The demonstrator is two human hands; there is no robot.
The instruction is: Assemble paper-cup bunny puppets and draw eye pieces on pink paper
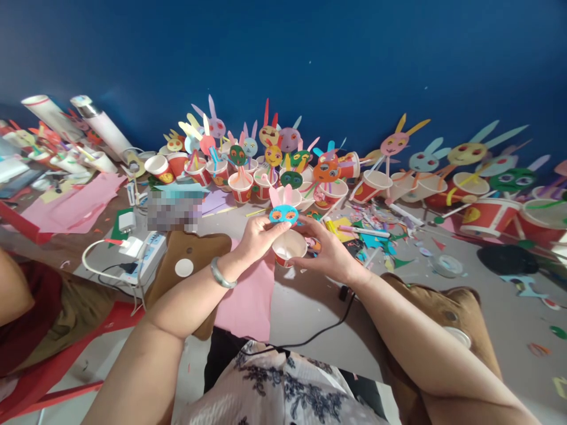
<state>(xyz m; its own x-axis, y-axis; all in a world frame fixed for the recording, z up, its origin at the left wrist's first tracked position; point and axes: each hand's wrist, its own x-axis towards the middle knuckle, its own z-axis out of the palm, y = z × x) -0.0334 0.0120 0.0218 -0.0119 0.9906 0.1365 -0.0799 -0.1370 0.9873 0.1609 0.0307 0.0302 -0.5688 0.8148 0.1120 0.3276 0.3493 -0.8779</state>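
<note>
Blue paper rabbit face (278, 213) and paper cup (289, 243) between two hands above the desk (305, 310).
The left hand (260, 237) pinches the face, thumb across its front, just above the cup's rim; the right hand (333, 251) curves about the cup's right side, its grip unclear. Pink paper (248, 295) reaches the desk's near edge; decorated cups (374, 184) line the far edge.

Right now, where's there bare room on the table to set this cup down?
The grey tabletop between the near pink paper and right brown cushion looks mostly bare; a black cable crosses it. Behind, rabbit-topped paper cups and paper scraps crowd the table.
</note>
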